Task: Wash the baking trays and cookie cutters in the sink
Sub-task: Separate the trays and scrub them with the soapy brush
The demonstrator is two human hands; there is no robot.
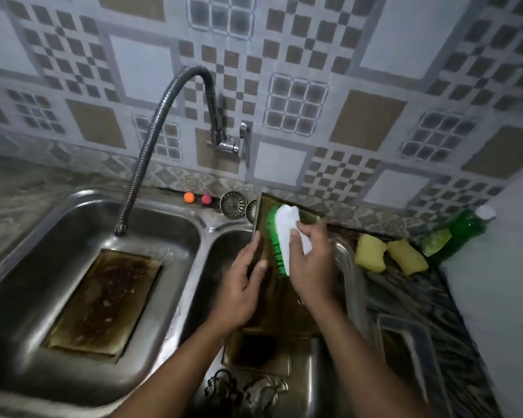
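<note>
Over the right sink basin (pixel 215 267) a stained baking tray (pixel 264 218) stands tilted on edge. My left hand (pixel 243 285) grips its left rim. My right hand (pixel 310 260) holds a white scrub brush (pixel 284 227) with green bristles pressed against the tray's face. A second burnt tray (pixel 103 300) lies flat in the left basin. A third dark tray (pixel 254 348) lies low in the right basin, with metal cookie cutters (pixel 239 390) in front of it.
A flexible tap (pixel 151 137) hangs over the left basin; no water runs. Two yellow sponges (pixel 390 256) and a green soap bottle (pixel 462 230) sit on the right counter. A clear tray (pixel 405 351) lies there too. Drain strainers (pixel 233 205) rest on the back ledge.
</note>
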